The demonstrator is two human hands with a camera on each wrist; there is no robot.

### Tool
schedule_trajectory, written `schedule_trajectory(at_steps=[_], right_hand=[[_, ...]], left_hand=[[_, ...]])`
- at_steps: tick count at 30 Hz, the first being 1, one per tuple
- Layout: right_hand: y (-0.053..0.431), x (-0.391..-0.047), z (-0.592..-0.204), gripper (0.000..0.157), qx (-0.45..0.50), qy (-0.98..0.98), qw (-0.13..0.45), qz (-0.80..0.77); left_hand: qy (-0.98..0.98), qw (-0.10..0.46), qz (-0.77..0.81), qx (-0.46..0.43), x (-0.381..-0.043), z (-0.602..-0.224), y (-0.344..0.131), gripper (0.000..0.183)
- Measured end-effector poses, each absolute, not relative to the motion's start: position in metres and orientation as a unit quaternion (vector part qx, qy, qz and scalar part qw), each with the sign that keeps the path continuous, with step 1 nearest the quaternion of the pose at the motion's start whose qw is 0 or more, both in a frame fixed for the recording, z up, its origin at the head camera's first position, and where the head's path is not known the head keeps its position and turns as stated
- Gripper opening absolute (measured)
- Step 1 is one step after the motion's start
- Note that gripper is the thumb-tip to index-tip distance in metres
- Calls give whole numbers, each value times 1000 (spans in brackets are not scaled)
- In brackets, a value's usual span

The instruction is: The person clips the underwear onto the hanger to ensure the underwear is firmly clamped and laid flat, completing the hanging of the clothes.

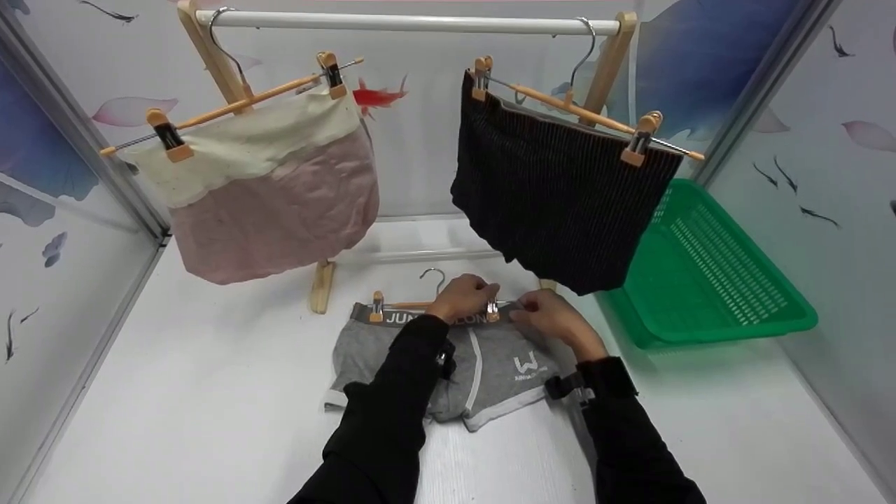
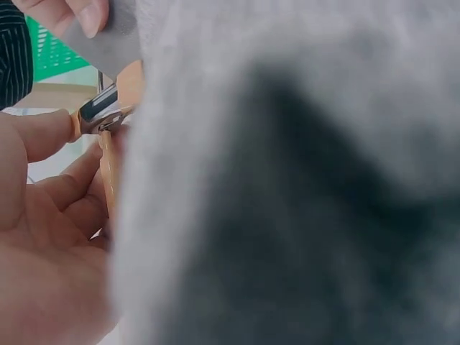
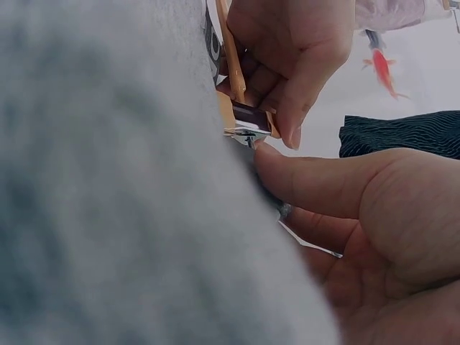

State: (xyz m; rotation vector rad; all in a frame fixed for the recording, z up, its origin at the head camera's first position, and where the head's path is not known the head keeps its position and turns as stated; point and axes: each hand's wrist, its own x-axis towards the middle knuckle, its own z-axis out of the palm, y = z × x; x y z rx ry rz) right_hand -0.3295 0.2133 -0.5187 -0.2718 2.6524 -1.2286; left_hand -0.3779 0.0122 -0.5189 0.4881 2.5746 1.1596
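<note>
Grey boxer briefs with a dark lettered waistband lie on the white table, a clip hanger along their top edge. My left hand pinches the hanger's right clip, thumb on the clip's end and fingers behind the bar, as the left wrist view shows. The left clip sits on the waistband. At the waistband's right end my right hand pinches the fabric between thumb and fingers, close beside that right clip. Blurred grey cloth hides much of both wrist views.
Behind the hands stands a rack with a white rail. From it hang pink-and-cream shorts at left and a black ribbed garment at right, low over the work. A green basket stands at right. Patterned panels flank the table.
</note>
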Motion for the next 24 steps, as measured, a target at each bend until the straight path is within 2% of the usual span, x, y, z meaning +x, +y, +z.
schedule_trajectory(at_steps=[13,24], right_hand=[[212,-331,-518,37,-80,900,111,-413],[212,-330,-516,29,-96,895,110,-422]], left_hand=[[882,133,416,178,-379,-519,8,39],[872,101,464,123,-379,-510,8,36]])
